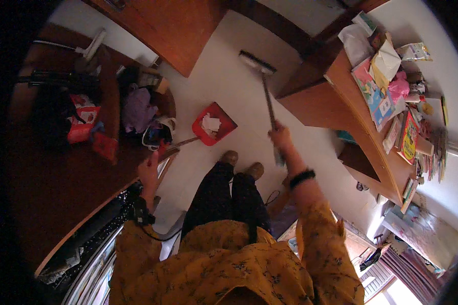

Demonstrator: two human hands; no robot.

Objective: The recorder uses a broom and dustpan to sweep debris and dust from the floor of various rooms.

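My right hand point(281, 137) grips the handle of a broom point(268, 95). The broom's head, with pale bristles and a dark bar, rests on or just above the floor beyond my feet. A red dustpan point(229, 124) with crumpled white paper point(211, 124) in it is on the floor, left of the broom. Its long handle point(185, 142) runs toward my left hand point(152, 162), which is raised beside the wooden surface. The handle's end is hidden near my fingers, and whether they close on it is unclear.
A brown wooden table point(61, 190) with bags stands at the left. At the right is a wooden desk point(343, 105) loaded with books, packets and bags. A wooden panel point(175, 26) juts in at the top. My shoes point(229, 157) stand near the dustpan.
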